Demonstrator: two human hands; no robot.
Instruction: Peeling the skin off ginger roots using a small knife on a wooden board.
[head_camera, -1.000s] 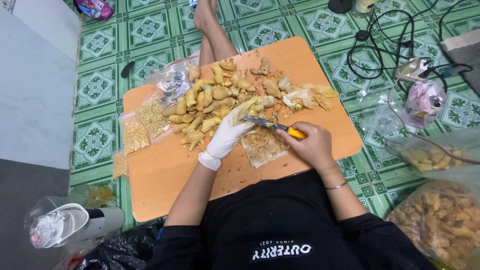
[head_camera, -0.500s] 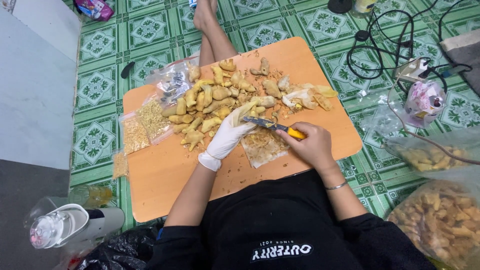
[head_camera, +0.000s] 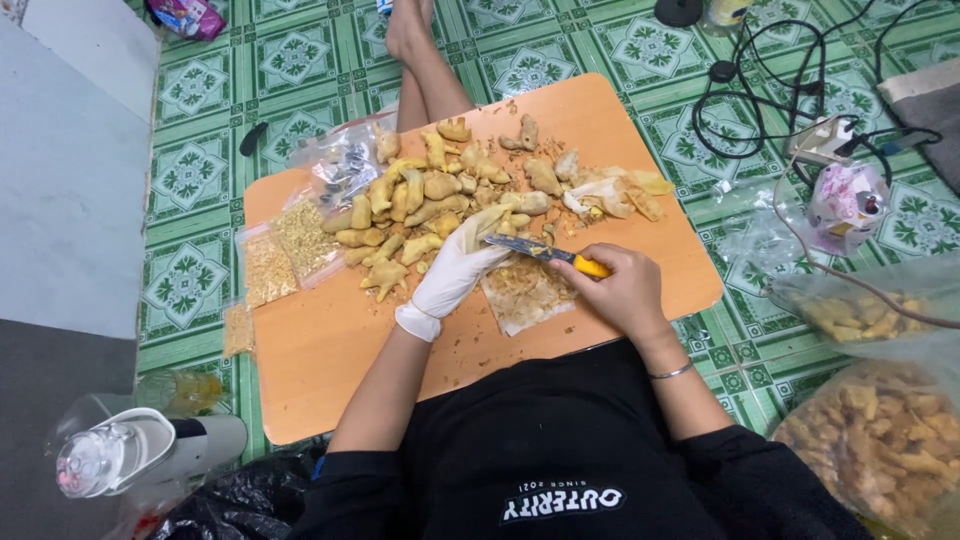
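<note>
Yellow-handled knife (head_camera: 548, 254) clenched in right hand (head_camera: 620, 293) — blade meets ginger piece (head_camera: 487, 219) pinched by gloved left hand (head_camera: 455, 273).

- The left hand (head_camera: 455, 272) wears a thin white glove, smooth and faintly shiny, probably latex.
- The knife (head_camera: 545, 254) in the bare right hand (head_camera: 620, 292) has a dull grey metal blade and a glossy yellow plastic handle inside the grip.
- Just beyond the gloved grip, the ginger pieces (head_camera: 420, 205) look knobbly, matt and rough-skinned.
- Under both grips, the worktop (head_camera: 330, 350) is smooth orange board with a low sheen.
- Left of the gloved grip lie clear, glossy plastic bags (head_camera: 290, 245).
- The floor (head_camera: 190, 170) is glazed green patterned tile.
</note>
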